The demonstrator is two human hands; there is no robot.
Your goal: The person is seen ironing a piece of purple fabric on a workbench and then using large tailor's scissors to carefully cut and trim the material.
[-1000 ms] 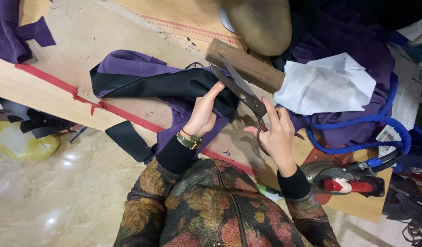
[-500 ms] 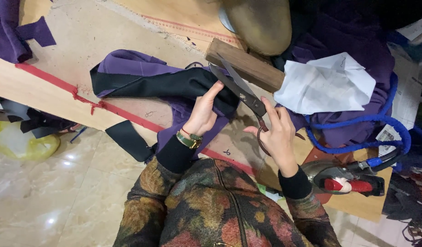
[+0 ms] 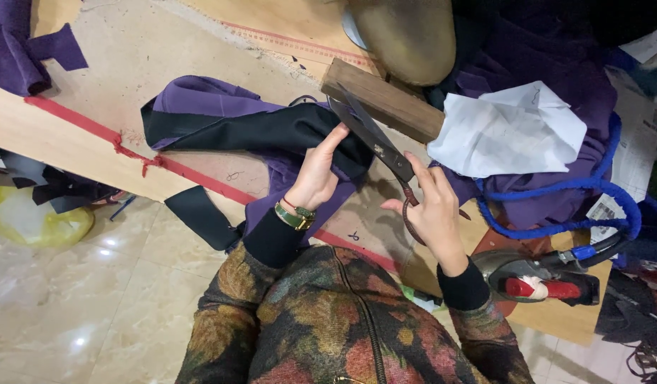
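One pair of long dark steel scissors (image 3: 374,139), blades parted, handles looped through the right hand (image 3: 431,210); fingers closed round the handles, index finger laid along the shank. Left hand (image 3: 318,174) pinches a soft, matte black fabric piece (image 3: 271,131), thumb on top, fingers curled beneath; the fabric's fold sits just at the blades' lower edge, touching or nearly so. Under it, a purple cloth (image 3: 200,96) in loose folds, on a pale surface (image 3: 157,43) edged with one red tape line (image 3: 79,124). One rectangular wooden block (image 3: 385,99) by the blade tips. One crumpled white paper sheet (image 3: 506,131). One iron (image 3: 542,281) with red handle at right.
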